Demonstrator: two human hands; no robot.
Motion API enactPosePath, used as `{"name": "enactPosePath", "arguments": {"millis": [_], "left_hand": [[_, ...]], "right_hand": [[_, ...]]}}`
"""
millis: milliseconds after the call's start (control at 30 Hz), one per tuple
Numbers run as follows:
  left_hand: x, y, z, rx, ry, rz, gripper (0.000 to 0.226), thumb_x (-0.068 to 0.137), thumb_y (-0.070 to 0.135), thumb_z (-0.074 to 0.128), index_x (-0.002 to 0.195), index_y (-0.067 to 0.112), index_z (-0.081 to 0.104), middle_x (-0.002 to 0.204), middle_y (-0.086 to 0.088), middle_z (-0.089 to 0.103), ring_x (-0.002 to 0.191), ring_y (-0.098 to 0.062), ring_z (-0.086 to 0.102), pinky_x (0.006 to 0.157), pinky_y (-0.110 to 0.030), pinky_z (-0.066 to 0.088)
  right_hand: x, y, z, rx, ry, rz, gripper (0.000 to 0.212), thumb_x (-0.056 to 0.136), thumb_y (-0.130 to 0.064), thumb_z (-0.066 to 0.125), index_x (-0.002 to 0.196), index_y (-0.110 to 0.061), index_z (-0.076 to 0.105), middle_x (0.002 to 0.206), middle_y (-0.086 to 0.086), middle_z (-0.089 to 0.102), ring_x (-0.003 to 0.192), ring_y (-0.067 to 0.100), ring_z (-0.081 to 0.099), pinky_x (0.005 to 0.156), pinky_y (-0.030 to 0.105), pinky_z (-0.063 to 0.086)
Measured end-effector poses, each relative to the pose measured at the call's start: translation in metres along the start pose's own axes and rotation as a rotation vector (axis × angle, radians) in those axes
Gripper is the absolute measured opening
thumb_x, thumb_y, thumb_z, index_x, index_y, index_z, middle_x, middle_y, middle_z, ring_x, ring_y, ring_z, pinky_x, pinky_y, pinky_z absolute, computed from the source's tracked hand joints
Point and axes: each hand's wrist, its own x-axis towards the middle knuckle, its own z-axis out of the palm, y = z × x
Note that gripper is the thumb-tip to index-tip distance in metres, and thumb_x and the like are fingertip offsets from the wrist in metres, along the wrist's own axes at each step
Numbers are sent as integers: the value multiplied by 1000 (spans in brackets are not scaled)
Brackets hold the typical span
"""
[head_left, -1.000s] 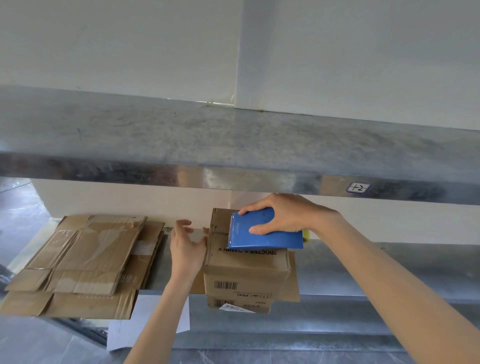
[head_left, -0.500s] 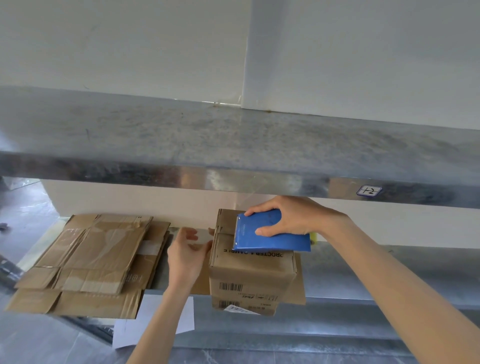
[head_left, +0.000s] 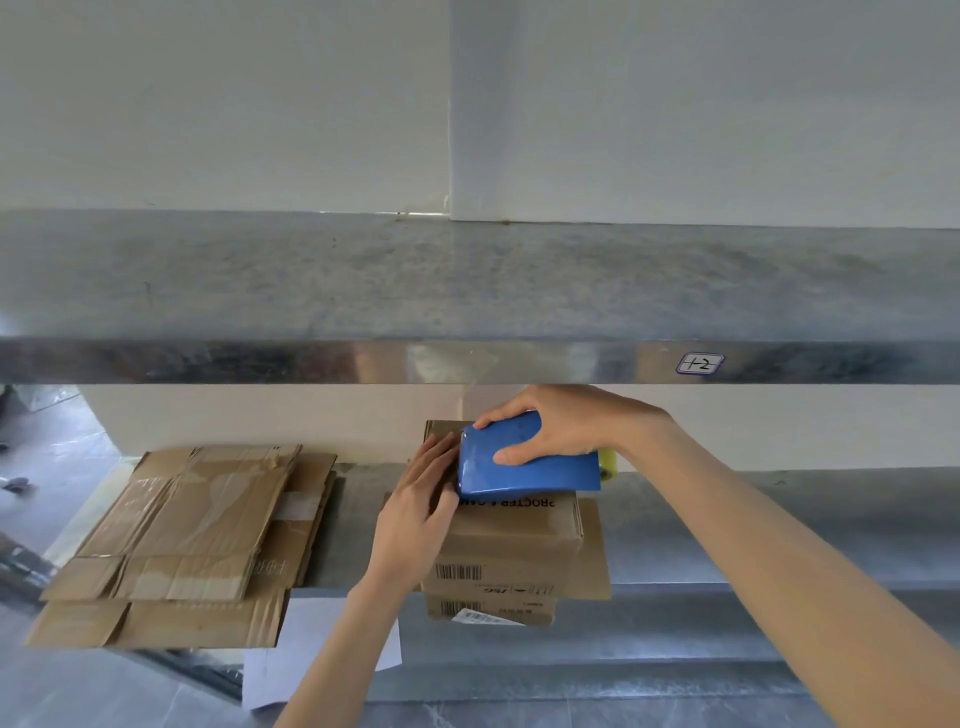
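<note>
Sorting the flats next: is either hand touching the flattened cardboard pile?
No, the left hand rests on the box and the right hand grips the blue pack, apart from that pile.

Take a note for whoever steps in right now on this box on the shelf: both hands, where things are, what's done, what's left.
Left grip: open, fingers flat on the left side of the box top.
Right grip: holds the blue tool on the box top, far end.
The box tops a small stack on the lower shelf; flattened cardboard lies left of it.
Done: box looks closed, tool set on it. Left: probably drawing the tool along the top.
</note>
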Motion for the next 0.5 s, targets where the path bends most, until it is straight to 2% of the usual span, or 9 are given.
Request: {"name": "enactPosePath", "arguments": {"millis": [167,400,500], "left_hand": [[1,0,0,69,-3,10,46,100,26,44,141,44,45,144,37,32,141,9,25,95,-23,42],[-1,0,3,58,0,3,42,101,46,39,142,43,47,149,30,38,141,14,20,108,-25,35],[0,-1,1,102,-2,-16,55,94,64,34,143,42,45,147,36,31,141,15,17,112,-24,30]], "right_hand": [[-3,5,-1,21,-10,-36,47,83,-61,65,127,-63,50,130,-29,53,103,4,57,87,30,53],[-8,17,-6,63,-24,-52,43,82,-64,65,121,-71,47,130,-33,51,107,0,55,89,26,50],[-22,36,-11,104,-27,-21,41,82,-63,67,118,-72,49,121,-43,50,105,-8,54,82,19,45]]}}
